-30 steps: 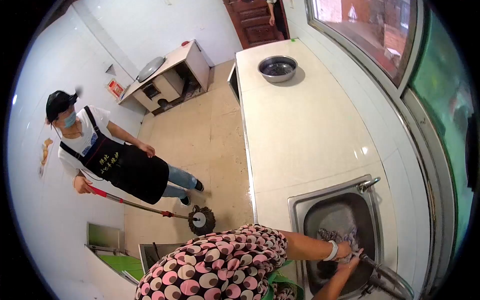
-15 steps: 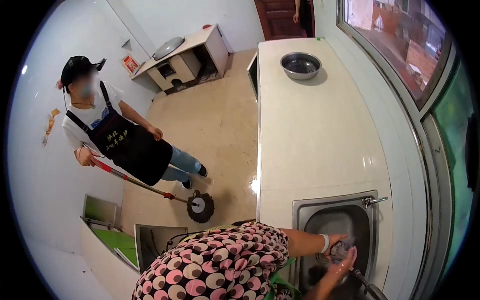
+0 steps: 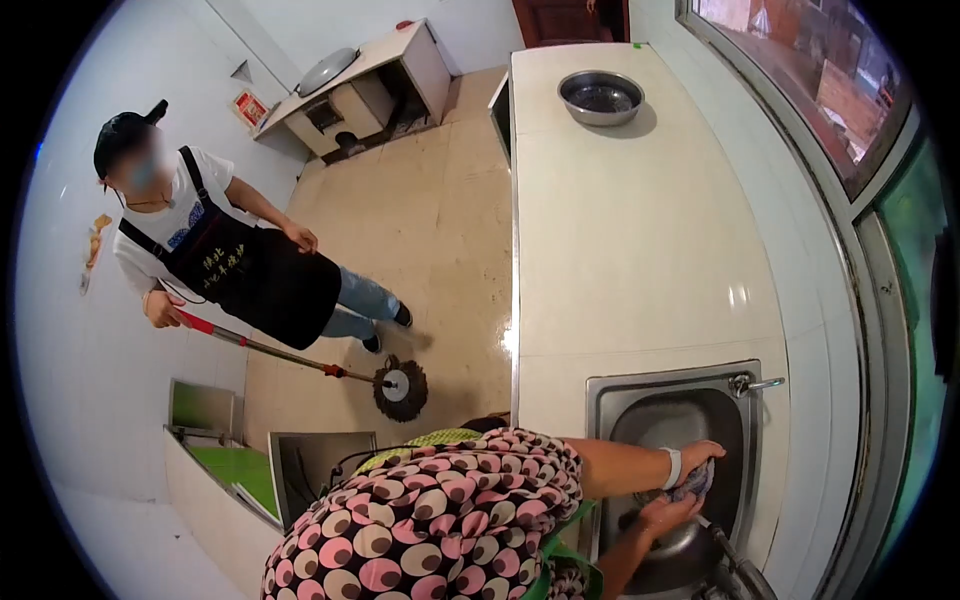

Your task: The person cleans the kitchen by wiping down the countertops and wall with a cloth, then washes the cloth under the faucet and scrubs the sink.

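Over the metal sink [image 3: 602, 450], my left hand [image 3: 700, 456], with a white band on its wrist, is closed round a wet greyish cloth [image 3: 694, 484]. My right hand [image 3: 668, 513] grips the same bunched cloth from the near side, its fingers partly hidden. Close by my right hand, a dark flexible faucet or hose [image 3: 735, 560] reaches into the basin. A small metal tap [image 3: 757, 384] sits at the sink's far corner.
A steel bowl [image 3: 601, 98] stands on the long pale counter [image 3: 640, 250]. Left, a person in a black apron [image 3: 260, 280] holds a mop [image 3: 400, 388] on the tiled floor. Open cabinet doors [image 3: 320, 470] lie behind me. Windows [image 3: 800, 80] line the right wall.
My hands have closed more tightly round the cloth, my left hand now turned over its top. The view has tilted slightly, so the counter and bowl appear higher.
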### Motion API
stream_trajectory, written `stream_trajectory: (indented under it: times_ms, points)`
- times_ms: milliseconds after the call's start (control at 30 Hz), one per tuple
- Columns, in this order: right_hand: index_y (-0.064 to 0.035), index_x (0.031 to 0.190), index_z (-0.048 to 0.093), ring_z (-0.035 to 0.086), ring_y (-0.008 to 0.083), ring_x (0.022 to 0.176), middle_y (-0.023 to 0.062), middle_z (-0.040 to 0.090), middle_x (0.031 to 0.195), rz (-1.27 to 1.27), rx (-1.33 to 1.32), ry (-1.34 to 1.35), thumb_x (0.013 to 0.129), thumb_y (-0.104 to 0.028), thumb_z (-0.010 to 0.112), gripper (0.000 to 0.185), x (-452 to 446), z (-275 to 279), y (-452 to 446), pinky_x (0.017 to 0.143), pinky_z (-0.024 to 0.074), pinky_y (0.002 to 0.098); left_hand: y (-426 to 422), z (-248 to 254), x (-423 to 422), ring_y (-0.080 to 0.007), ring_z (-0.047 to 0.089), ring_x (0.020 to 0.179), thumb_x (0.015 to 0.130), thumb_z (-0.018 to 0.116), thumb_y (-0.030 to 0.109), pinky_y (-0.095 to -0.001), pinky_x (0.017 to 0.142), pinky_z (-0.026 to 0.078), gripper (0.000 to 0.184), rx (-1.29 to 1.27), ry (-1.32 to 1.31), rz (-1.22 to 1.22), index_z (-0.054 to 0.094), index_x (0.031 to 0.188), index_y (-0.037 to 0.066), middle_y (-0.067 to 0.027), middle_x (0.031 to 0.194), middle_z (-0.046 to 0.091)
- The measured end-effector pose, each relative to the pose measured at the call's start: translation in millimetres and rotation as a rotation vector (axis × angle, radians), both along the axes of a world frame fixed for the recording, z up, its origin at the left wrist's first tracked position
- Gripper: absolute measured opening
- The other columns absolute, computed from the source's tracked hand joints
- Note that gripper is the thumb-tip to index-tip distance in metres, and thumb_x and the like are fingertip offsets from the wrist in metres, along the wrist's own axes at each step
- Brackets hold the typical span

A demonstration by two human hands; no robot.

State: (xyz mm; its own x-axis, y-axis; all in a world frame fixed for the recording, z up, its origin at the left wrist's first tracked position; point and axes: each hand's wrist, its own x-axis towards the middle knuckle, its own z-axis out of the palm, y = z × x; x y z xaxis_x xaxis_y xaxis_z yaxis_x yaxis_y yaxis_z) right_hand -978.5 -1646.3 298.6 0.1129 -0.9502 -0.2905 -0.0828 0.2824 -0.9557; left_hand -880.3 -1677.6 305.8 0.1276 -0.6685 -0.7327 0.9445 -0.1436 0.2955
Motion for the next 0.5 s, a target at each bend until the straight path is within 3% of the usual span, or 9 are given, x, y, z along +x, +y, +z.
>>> stream_trajectory:
  times_ms: [33,67,133,233,267,367,400,467,500]
  points:
    - [0.0038,0.123,0.042,0.046,0.0262,0.111,0.0153,0.045,0.124,-0.003,-0.138,0.175,0.086,-0.027,0.046,0.048,0,2,10,0.093,0.0367,0.0365,0,-4,-5,-0.0264,0.045,0.109,0.081,0.059,0.036,-0.0404,0.092,0.037,0.045,0.001,0.006,0.000,0.054,0.113,0.006,-0.0114,0.116,0.053]
    - [0.0035,0.123,0.041,0.048,0.0267,0.109,0.0159,0.046,0.122,-0.200,0.085,-0.082,0.085,-0.025,0.049,0.048,21,37,15,0.091,0.0381,0.0367,-2,-12,-13,-0.0249,0.050,0.097,0.083,0.054,0.036,-0.0383,0.088,0.039,0.037,0.003,-0.221,-0.121,0.058,0.104,0.006,-0.0106,0.105,0.057]
    - [0.0028,0.118,0.045,0.049,0.0271,0.107,0.0162,0.047,0.121,-0.182,0.145,-0.001,0.085,-0.030,0.051,0.047,23,62,3,0.089,0.0392,0.0364,-2,-34,-32,-0.0233,0.054,0.086,0.085,0.049,0.035,-0.0362,0.083,0.041,0.034,0.003,-0.454,-0.255,0.062,0.096,0.006,-0.0098,0.095,0.061]
    - [0.0006,0.116,0.048,0.051,0.0263,0.101,0.0154,0.050,0.115,-0.194,0.133,0.096,0.085,-0.039,0.055,0.051,-1,10,-30,0.085,0.0412,0.0364,-4,-83,-86,-0.0236,0.054,0.097,0.094,0.031,0.035,-0.0350,0.089,0.038,0.043,-0.220,-0.453,-0.300,0.063,0.099,0.006,-0.0094,0.103,0.062]
    - [0.0011,0.114,0.049,0.051,0.0257,0.101,0.0153,0.051,0.113,-0.226,0.088,0.105,0.084,-0.034,0.055,0.047,-10,5,-35,0.084,0.0417,0.0368,0,-73,-89,-0.0236,0.054,0.097,0.094,0.031,0.035,-0.0350,0.089,0.038,0.043,-0.227,-0.446,-0.310,0.063,0.099,0.006,-0.0094,0.103,0.062]
    - [0.0026,0.110,0.053,0.053,0.0237,0.100,0.0151,0.056,0.108,-0.326,-0.059,0.123,0.082,-0.020,0.054,0.036,-31,-6,-52,0.082,0.0431,0.0382,19,-8,-64,-0.0301,0.042,0.117,0.086,0.047,0.049,-0.0403,0.094,0.036,0.055,-0.095,0.161,-0.458,0.049,0.123,0.008,-0.0131,0.134,0.041]
    - [0.0026,0.110,0.053,0.053,0.0237,0.100,0.0151,0.056,0.108,-0.332,-0.063,0.131,0.082,-0.020,0.054,0.036,-33,-2,-50,0.082,0.0431,0.0382,13,-12,-57,-0.0301,0.042,0.117,0.086,0.047,0.049,-0.0403,0.094,0.036,0.055,-0.100,0.170,-0.464,0.049,0.123,0.008,-0.0131,0.134,0.041]
    - [0.0002,0.119,0.046,0.052,0.0246,0.100,0.0141,0.055,0.109,-0.056,-0.063,0.050,0.083,-0.025,0.053,0.046,-28,12,-33,0.086,0.0414,0.0376,7,-25,-45,-0.0310,0.044,0.115,0.089,0.044,0.048,-0.0416,0.096,0.035,0.050,-0.574,-0.037,-0.469,0.053,0.119,0.009,-0.0149,0.133,0.042]
    - [-0.0009,0.124,0.043,0.052,0.0250,0.101,0.0137,0.055,0.110,0.082,-0.061,0.008,0.083,-0.028,0.053,0.051,-27,18,-25,0.088,0.0405,0.0373,3,-3,-49,-0.0302,0.048,0.112,0.087,0.047,0.048,-0.0387,0.095,0.036,0.049,0.165,-0.102,-0.356,0.057,0.114,0.008,-0.0186,0.123,0.050]
